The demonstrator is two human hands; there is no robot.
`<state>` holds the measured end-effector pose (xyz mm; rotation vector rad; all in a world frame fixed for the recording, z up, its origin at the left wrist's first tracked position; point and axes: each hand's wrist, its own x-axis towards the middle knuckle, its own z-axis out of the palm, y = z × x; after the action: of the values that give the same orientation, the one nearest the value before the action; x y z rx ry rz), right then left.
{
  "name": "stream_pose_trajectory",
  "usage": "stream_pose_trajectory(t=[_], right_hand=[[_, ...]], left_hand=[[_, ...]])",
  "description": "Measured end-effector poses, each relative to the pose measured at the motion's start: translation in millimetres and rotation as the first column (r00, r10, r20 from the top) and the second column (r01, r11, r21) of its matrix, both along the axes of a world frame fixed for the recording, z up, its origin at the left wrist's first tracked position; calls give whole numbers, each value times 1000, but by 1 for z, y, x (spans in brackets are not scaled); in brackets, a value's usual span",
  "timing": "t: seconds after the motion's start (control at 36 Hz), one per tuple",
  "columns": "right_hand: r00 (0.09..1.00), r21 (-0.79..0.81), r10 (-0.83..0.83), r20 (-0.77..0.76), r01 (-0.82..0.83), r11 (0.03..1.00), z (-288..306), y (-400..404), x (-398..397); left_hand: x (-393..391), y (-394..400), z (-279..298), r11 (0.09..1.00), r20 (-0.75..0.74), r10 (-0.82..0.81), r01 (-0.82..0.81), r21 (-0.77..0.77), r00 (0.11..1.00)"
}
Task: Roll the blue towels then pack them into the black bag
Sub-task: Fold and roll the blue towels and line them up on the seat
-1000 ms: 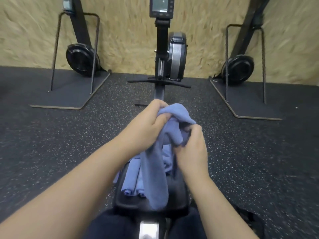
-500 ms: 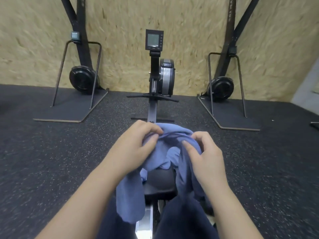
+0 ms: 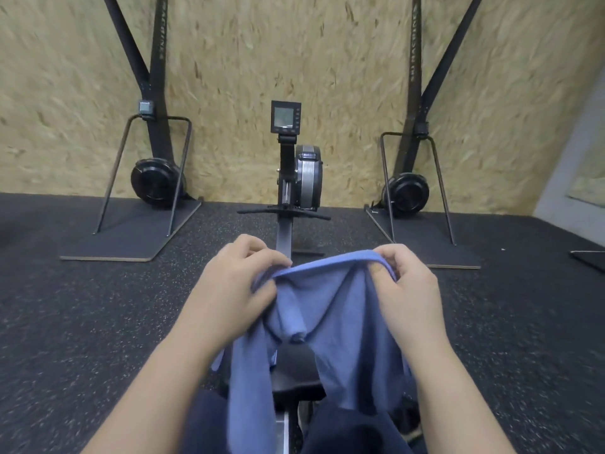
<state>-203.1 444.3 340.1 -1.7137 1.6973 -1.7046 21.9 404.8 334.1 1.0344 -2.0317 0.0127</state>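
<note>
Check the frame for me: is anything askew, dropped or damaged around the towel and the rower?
Nothing stands out. The left hand and right hand pinch the blue towel by its top edge; it hangs unrolled over the rowing machine's seat. The black bag is not in view.

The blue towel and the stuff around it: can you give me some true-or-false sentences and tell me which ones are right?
1. Both hands hold the blue towel. True: the left hand and right hand each pinch its top edge.
2. The towel is rolled up tight. False: it hangs open and loose.
3. The towel lies flat on the floor. False: it is held up in the air above the black seat.
4. A rowing machine stands ahead by the wall. True.
5. The monitor on the machine is behind the towel. True.
</note>
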Motion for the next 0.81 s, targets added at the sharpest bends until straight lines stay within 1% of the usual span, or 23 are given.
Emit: stream_pose_trajectory(t=[0.08,0.14,0.17,0.19,0.22,0.28,0.31,0.33,0.39,0.5,0.56,0.69,0.81], right_hand=[[999,27,40,-20,-40,999,5,0,8],[995,45,72,-62,-69,997,9,2,14],[994,48,82,-72,-79,996,10,2,16],[993,48,86,-75,-83,995,11,3,17],[993,42,81,-81,-77,996,12,4,16],[994,30,50,-102,-47,998,14,4,12],[993,30,30,-112,-27,999,14,4,10],[993,28,9,-118,-5,1000,15,4,7],[994,13,-42,-100,44,999,15,3,2],[991,-17,-114,-63,114,993,15,2,-4],[988,-22,-143,-54,142,990,14,1,-8],[973,15,-229,25,228,973,12,-1,-28],[935,50,-333,126,329,943,10,1,-50]], left_hand=[[-6,5,6,998,9,-21,21,-54,1000],[-9,6,7,999,55,-31,34,-43,998],[-10,7,6,999,50,-37,37,-14,998],[-12,9,5,998,5,-47,47,44,999],[-14,10,4,989,-85,-68,79,125,994],[-17,11,1,945,-327,-79,175,276,942],[-18,10,-1,924,-409,-66,210,319,910],[-19,8,-2,914,-443,-53,222,340,895],[-17,5,-4,914,-406,-48,205,351,912],[-6,1,-2,943,-162,-44,95,320,986],[1,-2,-4,950,-95,3,27,311,995],[27,-8,-13,935,-139,123,-68,348,983],[51,-11,-15,922,-189,204,-123,368,961]])
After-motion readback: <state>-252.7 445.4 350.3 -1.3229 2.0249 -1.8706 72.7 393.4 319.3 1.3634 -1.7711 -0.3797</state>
